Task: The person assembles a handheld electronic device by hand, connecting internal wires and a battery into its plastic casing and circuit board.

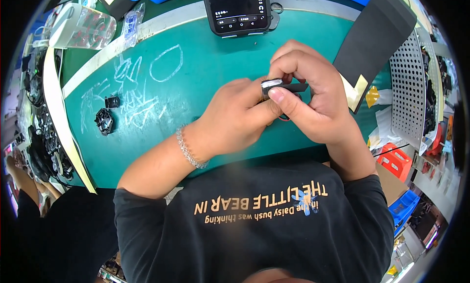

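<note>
Both hands meet above the green work mat, right of its middle. My left hand is closed, its thumb and fingers pinching a small black part with a shiny silver-white top. From that part a short black strip sticks out to the right. My right hand is closed too, with its thumb pressed against the strip and the part; its curled fingers hide some of both. A bit of red and dark wire shows just under the thumbs.
A phone stands at the back. Two black plastic pieces lie on the left. At the right are a black foam sheet and a perforated metal tray. A clear cup is back left. Another person's arm shows far left.
</note>
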